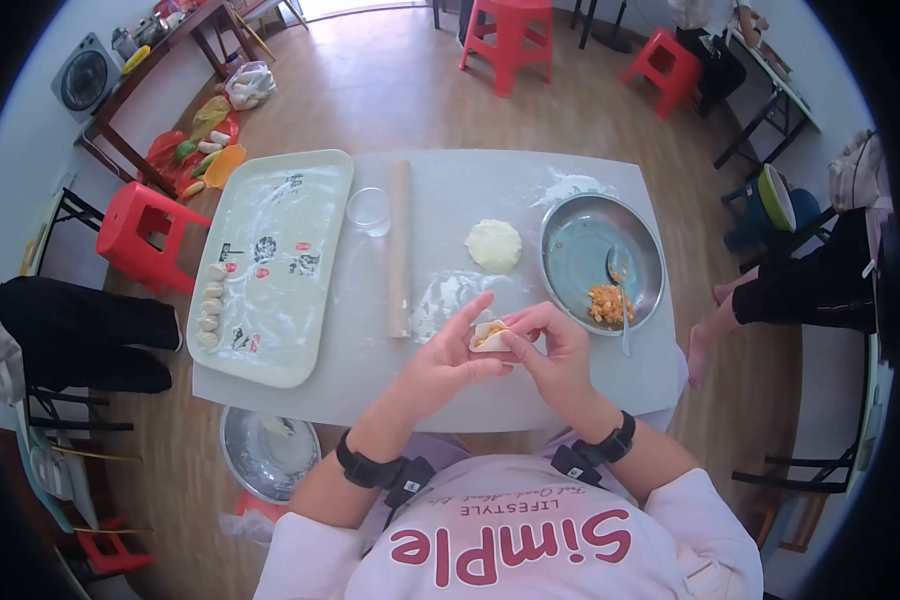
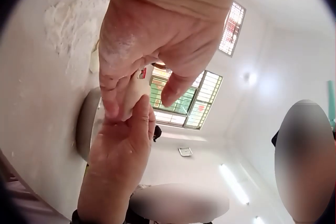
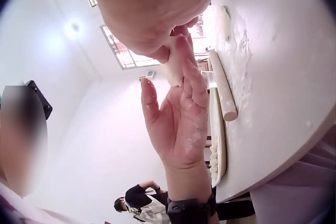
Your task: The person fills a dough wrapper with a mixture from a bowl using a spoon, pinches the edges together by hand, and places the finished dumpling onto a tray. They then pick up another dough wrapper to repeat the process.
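Observation:
A partly folded dumpling (image 1: 490, 338), filling showing at its opening, is held above the table's near edge. My left hand (image 1: 438, 368) carries it on its fingers, with the thumb standing apart from the dough. Thumb and fingers of my right hand (image 1: 558, 358) pinch the dumpling's right edge. In the right wrist view, the pale dough (image 3: 172, 71) lies against the left fingers. A flat round dough wrapper (image 1: 493, 246) rests on the table beyond the hands. To the right, a metal bowl (image 1: 576, 250) contains orange filling (image 1: 607, 303) and a spoon (image 1: 625, 318).
A rolling pin (image 1: 399, 250) lies left of the hands, beside a clear cup (image 1: 369, 212). Further left is a pale tray (image 1: 290, 362) with several finished dumplings (image 1: 210, 305). Flour (image 1: 455, 300) dusts the table. Below the left edge stands a metal basin (image 1: 235, 450).

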